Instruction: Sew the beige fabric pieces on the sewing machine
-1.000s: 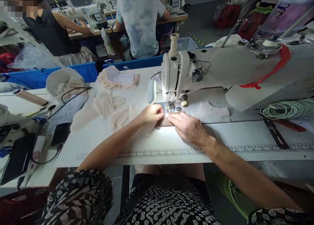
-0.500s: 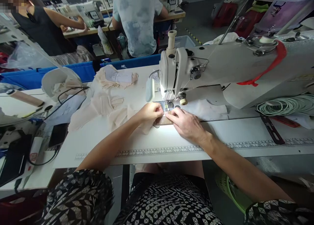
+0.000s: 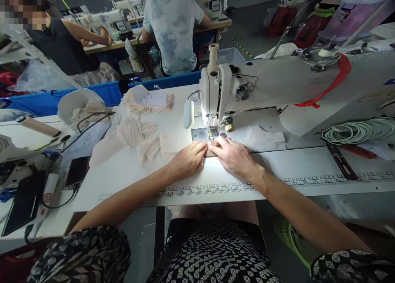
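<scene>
Both hands meet just in front of the needle of a white sewing machine (image 3: pixel 212 98). My left hand (image 3: pixel 191 156) has its fingers together, pressed on a small piece of light fabric at the needle plate (image 3: pixel 199 135). Close beside it, my right hand (image 3: pixel 235 156) has thumb and forefinger drawn together at the same small piece, just right of the needle. The fingers cover most of that piece. Pale beige fabric pieces (image 3: pixel 123 139) lie left of the hands, and a sheer white piece (image 3: pixel 262 137) lies flat to the right.
Behind, a bundle with a paper label (image 3: pixel 151 98) rests on the table. On the right are a coil of pale green cord (image 3: pixel 354 131) and a dark-handled tool (image 3: pixel 342 161). A phone (image 3: pixel 77 171) and a thread cone (image 3: pixel 38 126) are on the left. Two people sit at machines beyond.
My left hand has moved down and slightly right, its fingers now flatter and nearer the table edge. More of the needle plate shows. My right hand has barely moved. The view has shifted slightly.
</scene>
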The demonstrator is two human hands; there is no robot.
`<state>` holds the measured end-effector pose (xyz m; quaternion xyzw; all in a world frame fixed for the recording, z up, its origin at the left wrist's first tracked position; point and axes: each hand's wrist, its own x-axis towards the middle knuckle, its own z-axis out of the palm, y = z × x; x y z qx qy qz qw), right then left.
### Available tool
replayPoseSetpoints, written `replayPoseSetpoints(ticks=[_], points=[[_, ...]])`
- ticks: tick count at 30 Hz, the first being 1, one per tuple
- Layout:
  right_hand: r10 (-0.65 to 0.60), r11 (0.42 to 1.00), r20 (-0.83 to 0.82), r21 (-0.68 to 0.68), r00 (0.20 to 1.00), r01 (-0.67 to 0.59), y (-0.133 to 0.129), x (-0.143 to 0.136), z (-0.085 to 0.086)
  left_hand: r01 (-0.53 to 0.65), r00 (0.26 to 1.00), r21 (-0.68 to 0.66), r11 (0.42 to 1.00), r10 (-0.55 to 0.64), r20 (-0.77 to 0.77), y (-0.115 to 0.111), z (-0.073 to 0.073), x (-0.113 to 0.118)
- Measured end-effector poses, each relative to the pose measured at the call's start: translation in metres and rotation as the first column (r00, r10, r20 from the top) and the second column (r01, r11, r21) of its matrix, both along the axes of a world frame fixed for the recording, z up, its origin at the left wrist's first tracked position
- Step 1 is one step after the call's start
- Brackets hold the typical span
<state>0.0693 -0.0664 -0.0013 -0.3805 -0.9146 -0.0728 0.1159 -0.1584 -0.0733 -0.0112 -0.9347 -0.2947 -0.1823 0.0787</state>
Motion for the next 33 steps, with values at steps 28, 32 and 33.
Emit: replayPoseSetpoints(ticks=[28, 32, 33], points=[[-0.212, 0.977, -0.419, -0.091, 0.883, 0.192, 0.021, 0.023, -0.013, -0.16, 0.978, -0.074, 0.984, 0.148, -0.146, 0.023, -0.005, 0.02], [-0.357, 0.927, -0.499, -0.291, 0.79, 0.236, 0.039, 0.013, -0.01, -0.141, 0.985, -0.072, 0.987, 0.132, -0.115, 0.024, -0.005, 0.02], [-0.385, 0.913, -0.497, -0.329, 0.777, 0.242, 0.043, 0.012, -0.009, -0.138, 0.986, -0.073, 0.988, 0.13, -0.103, 0.025, -0.005, 0.021]])
